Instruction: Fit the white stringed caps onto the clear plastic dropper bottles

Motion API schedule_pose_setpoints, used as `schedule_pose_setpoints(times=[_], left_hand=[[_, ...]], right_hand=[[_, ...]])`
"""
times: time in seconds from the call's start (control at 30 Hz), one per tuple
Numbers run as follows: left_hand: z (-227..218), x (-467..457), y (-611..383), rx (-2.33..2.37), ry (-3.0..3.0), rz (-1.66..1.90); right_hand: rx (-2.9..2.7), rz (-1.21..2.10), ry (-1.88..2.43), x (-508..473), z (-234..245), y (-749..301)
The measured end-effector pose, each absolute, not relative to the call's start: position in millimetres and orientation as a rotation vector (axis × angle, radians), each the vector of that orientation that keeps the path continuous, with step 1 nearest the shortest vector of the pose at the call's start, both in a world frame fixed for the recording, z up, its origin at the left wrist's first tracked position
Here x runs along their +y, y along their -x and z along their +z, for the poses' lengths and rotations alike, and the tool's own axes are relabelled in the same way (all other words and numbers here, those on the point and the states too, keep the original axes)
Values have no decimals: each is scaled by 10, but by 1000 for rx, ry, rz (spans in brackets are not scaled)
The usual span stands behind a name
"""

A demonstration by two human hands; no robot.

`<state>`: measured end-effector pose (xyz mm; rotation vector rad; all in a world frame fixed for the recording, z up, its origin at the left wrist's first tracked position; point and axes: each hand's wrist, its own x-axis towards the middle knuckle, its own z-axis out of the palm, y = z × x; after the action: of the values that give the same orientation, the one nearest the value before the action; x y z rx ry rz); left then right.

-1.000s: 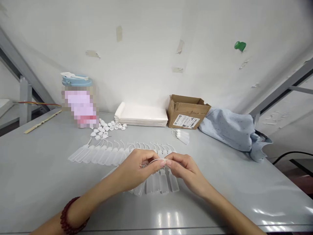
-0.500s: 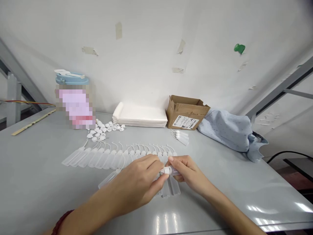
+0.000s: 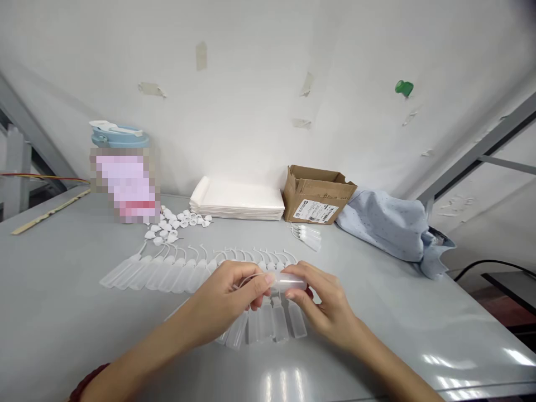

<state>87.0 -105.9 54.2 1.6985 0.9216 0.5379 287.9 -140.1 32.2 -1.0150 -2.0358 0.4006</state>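
Above the table, a small translucent plastic bottle (image 3: 292,281) lies level between my two hands. My right hand (image 3: 329,296) is closed around its body, thumb below and fingers above. At the bottle's neck end, my left hand (image 3: 234,293) pinches the white cap, mostly hidden by the thumb; a thin white tube curves back over those fingers. Behind my hands runs a row of similar flat bottles (image 3: 171,273) with white caps and thin curved tubes. Several more bottles (image 3: 264,326) lie in front, partly covered by my hands.
Loose white caps (image 3: 167,226) are heaped at the back left, by a blurred pink item (image 3: 129,184). A stack of white envelopes (image 3: 238,201), a cardboard box (image 3: 318,192) and a light blue cloth (image 3: 385,223) line the wall. A few bottles (image 3: 307,237) lie before the box.
The bottle has turned more level and shows more of its body. My left hand's thumb has moved up over the cap, and my right hand's grip has shifted along the bottle. The view has shifted slightly.
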Motion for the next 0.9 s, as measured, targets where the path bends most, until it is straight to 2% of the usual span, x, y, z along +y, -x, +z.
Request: schedule_pose_setpoints(times=[0.17, 0.33, 0.5, 0.6, 0.73, 0.9], left_hand=[[471, -1088, -892, 934, -1917, 602], [345, -1083, -920, 775, -2359, 928], [323, -1075, -927, 730, -2424, 1031], [358, -1068, -931, 857, -2256, 873], [400, -1044, -944, 940, -2091, 727], [442, -1046, -946, 968, -1925, 623]], right_hand=[[-1904, 751, 1124, -1405, 376, -2885], [-1706, 1070, 1168, -1371, 360, -2909], [-1584, 1240, 1130, -1351, 354, -2918], [-1663, 1109, 1157, -1375, 383, -2881], [-1863, 696, 1184, -1430, 372, -2834], [-2013, 229, 977, -1430, 273, -2854]])
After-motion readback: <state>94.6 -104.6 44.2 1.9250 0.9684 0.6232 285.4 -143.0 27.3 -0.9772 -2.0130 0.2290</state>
